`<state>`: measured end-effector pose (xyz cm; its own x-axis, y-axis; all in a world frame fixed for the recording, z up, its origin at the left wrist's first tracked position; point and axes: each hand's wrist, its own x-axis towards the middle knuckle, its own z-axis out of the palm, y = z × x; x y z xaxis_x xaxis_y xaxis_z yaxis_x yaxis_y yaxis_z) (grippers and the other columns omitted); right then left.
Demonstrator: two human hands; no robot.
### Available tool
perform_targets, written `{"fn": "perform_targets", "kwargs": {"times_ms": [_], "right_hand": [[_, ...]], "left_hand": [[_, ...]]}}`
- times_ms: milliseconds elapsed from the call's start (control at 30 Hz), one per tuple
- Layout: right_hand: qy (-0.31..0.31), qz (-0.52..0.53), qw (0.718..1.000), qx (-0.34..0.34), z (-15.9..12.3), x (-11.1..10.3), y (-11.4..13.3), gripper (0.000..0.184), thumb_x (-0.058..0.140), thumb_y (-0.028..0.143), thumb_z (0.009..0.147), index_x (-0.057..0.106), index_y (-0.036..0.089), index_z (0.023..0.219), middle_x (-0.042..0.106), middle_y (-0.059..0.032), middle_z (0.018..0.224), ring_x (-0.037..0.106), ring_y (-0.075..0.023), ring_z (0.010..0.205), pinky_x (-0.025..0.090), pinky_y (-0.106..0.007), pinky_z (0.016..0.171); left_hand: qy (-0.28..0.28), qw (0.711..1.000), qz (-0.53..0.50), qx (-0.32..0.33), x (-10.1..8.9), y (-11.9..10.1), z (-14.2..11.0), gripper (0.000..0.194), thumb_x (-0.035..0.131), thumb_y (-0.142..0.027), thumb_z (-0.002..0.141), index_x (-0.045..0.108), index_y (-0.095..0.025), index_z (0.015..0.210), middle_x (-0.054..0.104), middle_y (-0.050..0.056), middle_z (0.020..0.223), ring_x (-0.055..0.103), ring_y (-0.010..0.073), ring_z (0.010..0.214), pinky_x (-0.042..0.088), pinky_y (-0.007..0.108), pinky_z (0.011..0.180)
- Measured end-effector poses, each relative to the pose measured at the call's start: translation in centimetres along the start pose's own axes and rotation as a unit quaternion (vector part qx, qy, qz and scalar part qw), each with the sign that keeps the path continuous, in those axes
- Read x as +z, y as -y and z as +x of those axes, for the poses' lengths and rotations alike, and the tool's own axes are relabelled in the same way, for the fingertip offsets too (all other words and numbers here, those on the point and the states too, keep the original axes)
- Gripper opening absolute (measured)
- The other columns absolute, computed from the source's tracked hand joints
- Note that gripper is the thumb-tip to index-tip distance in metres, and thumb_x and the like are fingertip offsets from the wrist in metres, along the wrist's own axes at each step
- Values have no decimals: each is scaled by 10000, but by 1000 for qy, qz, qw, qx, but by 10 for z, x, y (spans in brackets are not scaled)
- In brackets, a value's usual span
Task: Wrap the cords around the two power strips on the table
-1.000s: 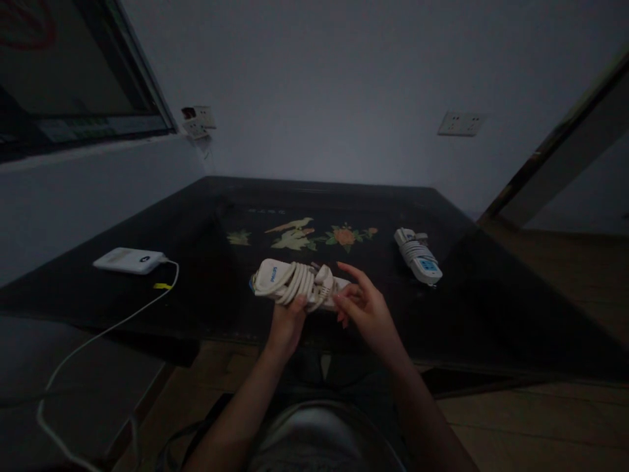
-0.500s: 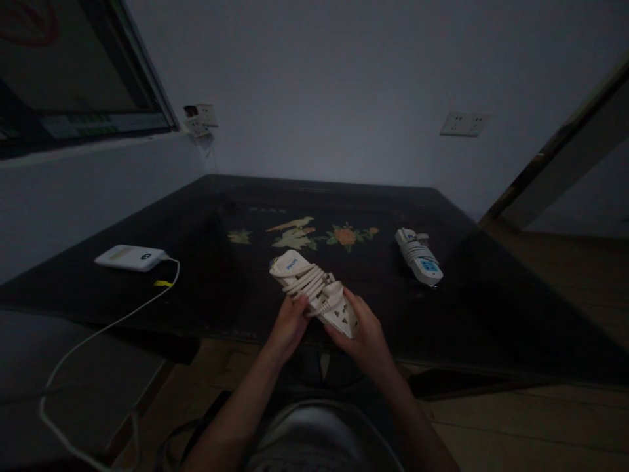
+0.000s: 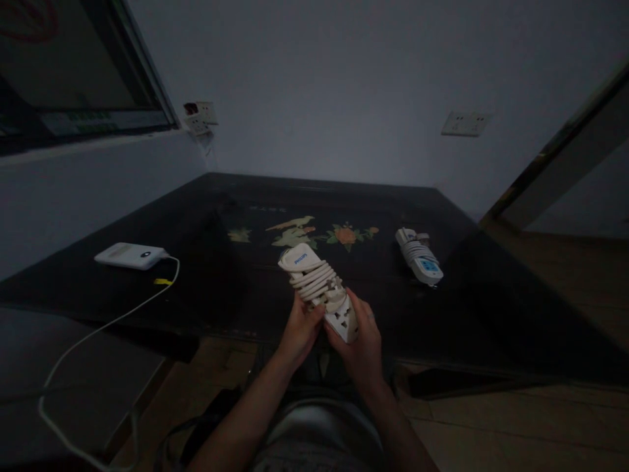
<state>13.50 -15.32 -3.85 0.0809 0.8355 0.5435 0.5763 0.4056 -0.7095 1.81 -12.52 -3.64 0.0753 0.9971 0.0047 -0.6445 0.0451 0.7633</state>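
A white power strip (image 3: 314,278) with its cord wound round the body is held up over the near edge of the dark table (image 3: 211,216). Its far end bears blue lettering and points away from me. My left hand (image 3: 302,328) grips the strip's left side at the cord coils. My right hand (image 3: 361,337) wraps the near end with the sockets. Both hands are closed on it.
A second white power strip (image 3: 419,256) with a wound cord and a blue face lies on the table at the right. A white power bank (image 3: 132,255) with a trailing white cable (image 3: 98,334) lies at the left. Wall sockets (image 3: 464,122) sit on the back wall.
The power strip turned from lying crosswise to pointing away from me and rose off the table. My right hand, open a second ago, closed on its near end.
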Motion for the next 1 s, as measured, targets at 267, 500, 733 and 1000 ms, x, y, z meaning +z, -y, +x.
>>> {"fn": "perform_targets", "kwargs": {"times_ms": [267,500,733,1000], "right_hand": [[-37,-49,998,-9,-9,9,-2,617,608,258,806,373,204,1374,544,-150,1244,534,-269,1147,478,-425,929],[-62,-60,996,-11,-8,18,-2,593,608,233,803,389,194,1352,538,-156,1230,523,-269,1141,468,-430,945],[-70,-74,995,-16,-10,22,-7,607,595,239,815,368,187,1375,517,-159,1250,504,-261,1160,458,-421,957],[-88,-58,994,-12,-11,27,-5,608,576,250,832,350,199,1394,508,-151,1254,510,-254,1161,459,-423,956]], "left_hand": [[-58,990,80,103,10,7,1,805,807,-407,606,421,-240,1293,595,98,1252,575,248,1144,457,330,964],[-80,983,97,133,13,4,1,808,788,-428,629,391,-245,1308,569,112,1295,566,252,1167,461,316,962],[-74,980,99,154,10,7,4,841,789,-420,636,362,-226,1333,552,142,1315,556,262,1185,457,321,977],[-67,971,134,184,13,5,6,871,774,-438,654,340,-230,1381,539,138,1333,543,262,1202,463,321,983]]}}
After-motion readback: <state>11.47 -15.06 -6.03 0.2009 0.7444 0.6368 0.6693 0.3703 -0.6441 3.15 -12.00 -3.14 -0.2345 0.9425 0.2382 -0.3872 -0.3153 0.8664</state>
